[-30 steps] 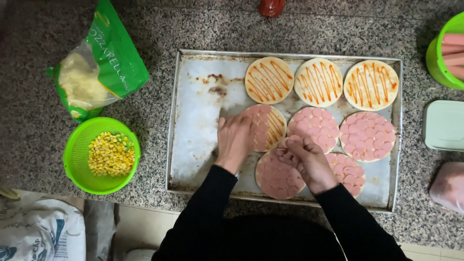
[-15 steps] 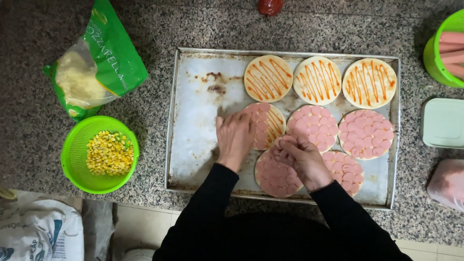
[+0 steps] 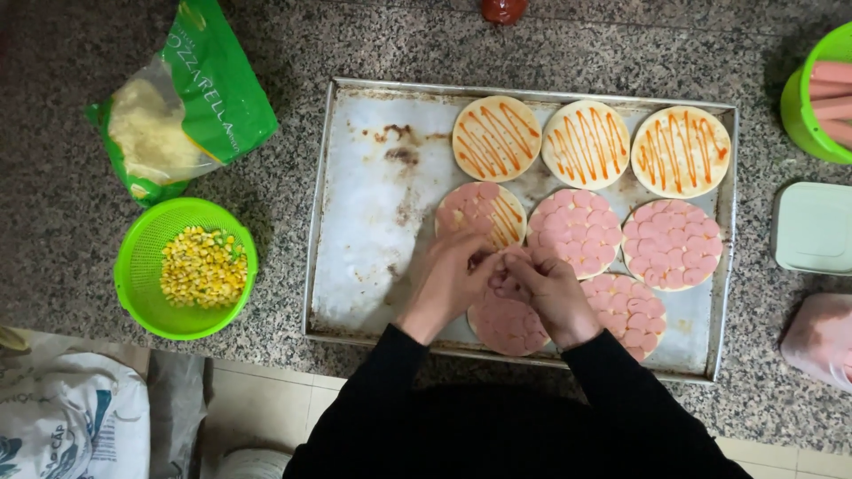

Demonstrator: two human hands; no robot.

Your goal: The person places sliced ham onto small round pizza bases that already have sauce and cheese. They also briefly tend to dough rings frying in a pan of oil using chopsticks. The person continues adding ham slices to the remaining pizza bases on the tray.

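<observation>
Left hand (image 3: 446, 282) is shifting right, meeting right hand (image 3: 552, 293) over the half-covered round (image 3: 484, 211) mid-tray (image 3: 355, 222); both are pinching sausage slices (image 3: 506, 286) — probably soft, slippery, light; grip edges.

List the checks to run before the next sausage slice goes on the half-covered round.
1. Half-covered round has bare sauced area at its right: ok.
2. Both hands, left hand and right hand, over the tray: ok.
3. Slices held between the fingers: cannot tell how many.
4. Three sauced rounds in the back row, such as, without slices: ok.
5. Sausage tub at the right holds whole sausages: ok.
</observation>
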